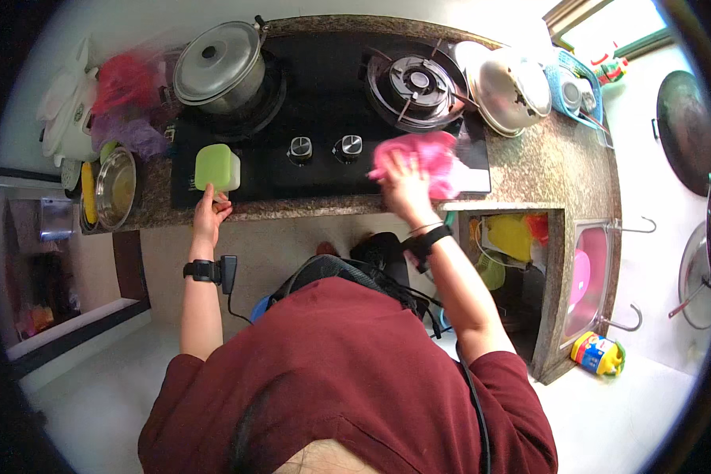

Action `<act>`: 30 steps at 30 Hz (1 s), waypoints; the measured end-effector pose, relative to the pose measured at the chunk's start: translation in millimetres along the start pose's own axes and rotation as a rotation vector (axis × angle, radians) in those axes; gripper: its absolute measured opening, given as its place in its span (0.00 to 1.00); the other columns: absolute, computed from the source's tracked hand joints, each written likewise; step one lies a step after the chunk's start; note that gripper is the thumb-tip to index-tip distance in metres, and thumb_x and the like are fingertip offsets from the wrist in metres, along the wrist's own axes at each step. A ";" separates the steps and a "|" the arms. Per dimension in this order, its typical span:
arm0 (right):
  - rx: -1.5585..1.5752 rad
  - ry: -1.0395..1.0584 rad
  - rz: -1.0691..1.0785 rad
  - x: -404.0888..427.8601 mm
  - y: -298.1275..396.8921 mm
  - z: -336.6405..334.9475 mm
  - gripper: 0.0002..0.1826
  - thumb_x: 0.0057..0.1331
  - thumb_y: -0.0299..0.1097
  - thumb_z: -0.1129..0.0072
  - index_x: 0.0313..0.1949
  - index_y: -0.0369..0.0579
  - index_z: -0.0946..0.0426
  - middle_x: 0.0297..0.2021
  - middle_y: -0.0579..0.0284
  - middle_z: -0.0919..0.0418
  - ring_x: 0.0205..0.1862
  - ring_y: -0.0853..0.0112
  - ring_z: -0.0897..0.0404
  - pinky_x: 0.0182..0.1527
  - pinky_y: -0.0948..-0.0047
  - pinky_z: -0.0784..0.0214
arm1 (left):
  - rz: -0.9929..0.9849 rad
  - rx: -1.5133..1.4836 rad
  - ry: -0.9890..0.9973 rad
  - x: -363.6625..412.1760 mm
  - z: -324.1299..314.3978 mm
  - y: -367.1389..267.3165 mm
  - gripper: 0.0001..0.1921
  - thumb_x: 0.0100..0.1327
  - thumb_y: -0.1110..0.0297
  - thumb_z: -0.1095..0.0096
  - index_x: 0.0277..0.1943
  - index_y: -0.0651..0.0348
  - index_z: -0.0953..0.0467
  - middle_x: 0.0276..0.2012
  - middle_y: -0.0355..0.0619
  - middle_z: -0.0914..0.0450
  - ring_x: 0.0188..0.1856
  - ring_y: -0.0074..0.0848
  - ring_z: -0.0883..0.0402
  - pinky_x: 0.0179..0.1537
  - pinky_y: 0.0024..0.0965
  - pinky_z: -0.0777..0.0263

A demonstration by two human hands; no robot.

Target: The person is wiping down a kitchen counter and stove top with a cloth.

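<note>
My right hand (406, 186) presses a bunched pink cloth (441, 157) onto the right front part of the black glass gas hob (326, 65); hand and cloth are slightly blurred. Just behind the cloth sits the bare right burner (418, 80) with its pan support. My left hand (210, 216) is at the front edge of the counter, fingers apart. One fingertip touches the front of a square container with a green lid (213, 167), which stands on the hob's left front. Two control knobs (351, 144) lie between my hands. A lidded metal pot (219, 71) covers the left burner.
Metal bowls (509, 89) and a blue basket (575, 89) stand right of the hob. Left of it are a metal basin (117, 188), a purple plastic bag (127, 135) and a red bag (123, 83). A sink (589, 278) lies to the right, beyond an open under-counter space (509, 308).
</note>
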State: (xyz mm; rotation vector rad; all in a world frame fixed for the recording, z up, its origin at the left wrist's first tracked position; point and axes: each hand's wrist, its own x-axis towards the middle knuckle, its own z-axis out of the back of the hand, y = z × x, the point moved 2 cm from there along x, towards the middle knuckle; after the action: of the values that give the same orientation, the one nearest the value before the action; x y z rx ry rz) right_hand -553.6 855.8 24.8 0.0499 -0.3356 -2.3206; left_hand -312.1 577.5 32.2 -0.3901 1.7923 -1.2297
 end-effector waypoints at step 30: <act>0.383 0.075 0.282 -39.4 -212.7 70.6 0.22 0.49 0.31 0.46 0.47 0.50 0.34 0.51 0.50 0.40 0.52 0.56 0.39 0.54 0.61 0.49 | -0.074 0.079 0.310 -74.1 -227.8 60.7 0.11 0.58 0.62 0.51 0.36 0.61 0.31 0.31 0.40 0.28 0.36 0.20 0.29 0.41 0.23 0.34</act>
State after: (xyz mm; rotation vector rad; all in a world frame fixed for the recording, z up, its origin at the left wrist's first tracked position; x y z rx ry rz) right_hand -685.2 1041.2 35.9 0.2607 -0.6986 -1.9445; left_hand -442.7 787.2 39.4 -0.2306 1.9950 -1.4721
